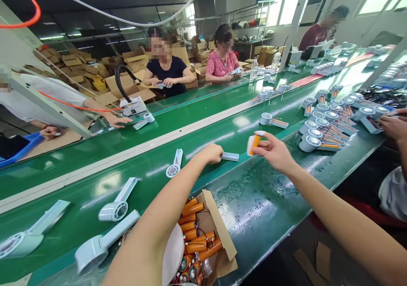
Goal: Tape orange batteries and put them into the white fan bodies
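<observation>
My left hand (213, 153) is closed around a pale-blue handheld fan housing (231, 156); its straight handle sticks out to the right and my fingers hide the rest. Held up beside it, my right hand (277, 151) pinches an orange cylindrical battery (256, 141) between thumb and fingers. A white piece (250, 145) shows against the battery; I cannot tell whether it is joined to it. Below my left forearm, a cardboard box (219, 224) holds several orange batteries with dark wires.
Several fan housings (119, 209) lie along the green conveyor (152, 188). Many fans with orange batteries (324, 129) crowd the right bench. A co-worker's hand (394, 124) is at the far right; other people sit across the belt. A white machine (135, 106) stands opposite.
</observation>
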`<state>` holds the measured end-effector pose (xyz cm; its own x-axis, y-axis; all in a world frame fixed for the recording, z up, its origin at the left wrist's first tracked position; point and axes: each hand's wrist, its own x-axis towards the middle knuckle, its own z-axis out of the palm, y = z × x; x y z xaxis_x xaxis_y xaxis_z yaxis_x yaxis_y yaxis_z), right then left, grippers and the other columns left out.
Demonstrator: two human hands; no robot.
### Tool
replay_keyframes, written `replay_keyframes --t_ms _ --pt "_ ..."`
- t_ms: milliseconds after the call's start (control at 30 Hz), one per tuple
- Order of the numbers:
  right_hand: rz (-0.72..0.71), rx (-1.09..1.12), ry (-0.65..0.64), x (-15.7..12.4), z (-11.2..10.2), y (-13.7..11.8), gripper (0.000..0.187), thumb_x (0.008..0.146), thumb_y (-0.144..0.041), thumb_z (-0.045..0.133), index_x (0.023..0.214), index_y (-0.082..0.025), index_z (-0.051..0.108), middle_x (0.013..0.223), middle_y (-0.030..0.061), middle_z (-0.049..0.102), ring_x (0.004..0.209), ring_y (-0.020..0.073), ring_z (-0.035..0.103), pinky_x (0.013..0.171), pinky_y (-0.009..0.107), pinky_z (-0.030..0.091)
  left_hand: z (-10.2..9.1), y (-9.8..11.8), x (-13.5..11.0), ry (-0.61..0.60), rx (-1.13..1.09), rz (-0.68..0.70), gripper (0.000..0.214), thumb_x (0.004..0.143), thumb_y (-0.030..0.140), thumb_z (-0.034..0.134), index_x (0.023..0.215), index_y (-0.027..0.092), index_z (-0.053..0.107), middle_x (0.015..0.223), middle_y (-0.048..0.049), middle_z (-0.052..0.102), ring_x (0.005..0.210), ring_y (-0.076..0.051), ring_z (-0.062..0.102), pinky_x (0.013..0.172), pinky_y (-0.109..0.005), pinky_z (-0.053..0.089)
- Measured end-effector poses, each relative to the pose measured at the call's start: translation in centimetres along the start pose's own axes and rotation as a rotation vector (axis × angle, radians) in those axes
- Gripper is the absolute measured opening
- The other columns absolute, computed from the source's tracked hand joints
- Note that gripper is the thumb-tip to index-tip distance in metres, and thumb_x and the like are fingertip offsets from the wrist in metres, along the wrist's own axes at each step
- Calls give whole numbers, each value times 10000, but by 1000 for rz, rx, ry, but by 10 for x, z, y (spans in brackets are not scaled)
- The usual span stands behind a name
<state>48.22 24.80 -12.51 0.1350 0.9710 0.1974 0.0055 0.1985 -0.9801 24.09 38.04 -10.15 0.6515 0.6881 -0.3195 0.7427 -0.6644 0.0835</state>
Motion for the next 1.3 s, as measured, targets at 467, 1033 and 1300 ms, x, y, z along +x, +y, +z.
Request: replay_keyframes --t_ms 467,1033,1300 --pt "-137 -650 -366 59 29 41 458 914 -223 627 1363 -234 543 1074 51 801 996 223 768 888 352 601 4 29 19 -42 36 -101 317 977 429 635 1163 174 672 1238 -93 671 1140 -228 642 1013 -477 535" --pt "-121 -1474 -654 70 30 16 542 950 -493 552 1473 -352 553 1220 117 737 1061 337 700 845 389 511 5 19 43 145 -210 -133 326 993 449 605 1151 177 690 1231 -88 692 1171 -230 642 1051 -485 509" --pt "-90 -1539 -742 85 57 13 369 920 -388 587 1212 -227 745 1147 171 755 1045 352 713 855 418 525 -14 43 32 164 -240 -158 324 997 426 606 1182 168 670 1215 -93 692 1096 -215 670 977 -447 557"
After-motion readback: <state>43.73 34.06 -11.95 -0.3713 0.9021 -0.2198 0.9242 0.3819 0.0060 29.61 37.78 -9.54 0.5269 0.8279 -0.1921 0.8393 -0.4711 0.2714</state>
